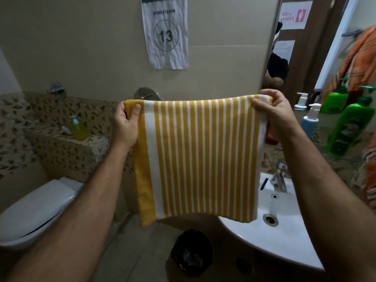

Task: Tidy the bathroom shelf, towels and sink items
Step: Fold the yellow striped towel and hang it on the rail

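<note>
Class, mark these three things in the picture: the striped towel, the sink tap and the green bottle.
striped towel (199,155), head view, middle of the hanging cloth.
sink tap (279,178), head view, on its chrome body.
green bottle (350,127), head view, on the bottle's front face.

Towel (200,157) blocks the middle; sink (284,237) beneath it.

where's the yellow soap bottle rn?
Head view, left side: the yellow soap bottle stands on the patterned ledge, above the toilet, left of the left hand.
</note>
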A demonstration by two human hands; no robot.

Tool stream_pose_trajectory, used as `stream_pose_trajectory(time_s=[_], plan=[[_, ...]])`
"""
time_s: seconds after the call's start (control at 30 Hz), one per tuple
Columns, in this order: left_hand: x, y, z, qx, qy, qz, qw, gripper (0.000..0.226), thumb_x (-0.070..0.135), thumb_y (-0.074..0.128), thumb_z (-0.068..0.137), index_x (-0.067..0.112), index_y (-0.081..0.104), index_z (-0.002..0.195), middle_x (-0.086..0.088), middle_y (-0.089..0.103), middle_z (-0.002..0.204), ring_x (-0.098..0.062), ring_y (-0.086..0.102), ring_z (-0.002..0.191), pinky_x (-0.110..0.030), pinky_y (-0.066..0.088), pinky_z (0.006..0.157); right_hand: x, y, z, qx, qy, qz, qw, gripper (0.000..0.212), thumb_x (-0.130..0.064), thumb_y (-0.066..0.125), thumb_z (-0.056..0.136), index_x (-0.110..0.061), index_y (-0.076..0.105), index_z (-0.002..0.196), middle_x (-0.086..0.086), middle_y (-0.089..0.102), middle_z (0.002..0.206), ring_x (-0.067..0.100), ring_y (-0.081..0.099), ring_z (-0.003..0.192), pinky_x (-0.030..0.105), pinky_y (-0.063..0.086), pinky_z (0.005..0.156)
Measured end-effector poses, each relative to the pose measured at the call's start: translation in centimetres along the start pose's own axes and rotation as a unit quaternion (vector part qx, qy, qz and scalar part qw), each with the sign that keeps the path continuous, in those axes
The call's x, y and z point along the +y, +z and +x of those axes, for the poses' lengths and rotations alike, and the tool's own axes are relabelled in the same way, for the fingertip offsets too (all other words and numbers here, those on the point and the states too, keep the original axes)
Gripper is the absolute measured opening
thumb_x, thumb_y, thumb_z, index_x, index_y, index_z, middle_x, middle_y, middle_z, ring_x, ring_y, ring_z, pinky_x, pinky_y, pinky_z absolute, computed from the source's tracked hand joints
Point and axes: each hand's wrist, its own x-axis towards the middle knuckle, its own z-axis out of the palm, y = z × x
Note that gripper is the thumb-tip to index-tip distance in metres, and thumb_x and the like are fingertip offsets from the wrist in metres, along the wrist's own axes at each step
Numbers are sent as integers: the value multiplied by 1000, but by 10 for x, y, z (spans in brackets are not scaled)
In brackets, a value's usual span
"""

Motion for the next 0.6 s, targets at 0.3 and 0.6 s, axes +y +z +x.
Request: stream_pose_trajectory(time_s=[0.3,0.6], plan=[[-28,18,-6,-51,-156,-31,986,12,25,61,94,20,58,84,-1,63,87,-16,59,82,-36,54,78,86,4,-30,-32,268,10,963,48,-8,76,77,-7,60,123,16,68,122,31,69,106,49,54,91],[-21,-13,12,-174,-169,-281,929,32,41,44,98,20,67,107,-3,73,99,-19,68,95,-33,59,79,47,16,-1,16,223,43,974,35,-13,70,85,-7,63,119,13,74,107,29,72,97,45,57,85]])
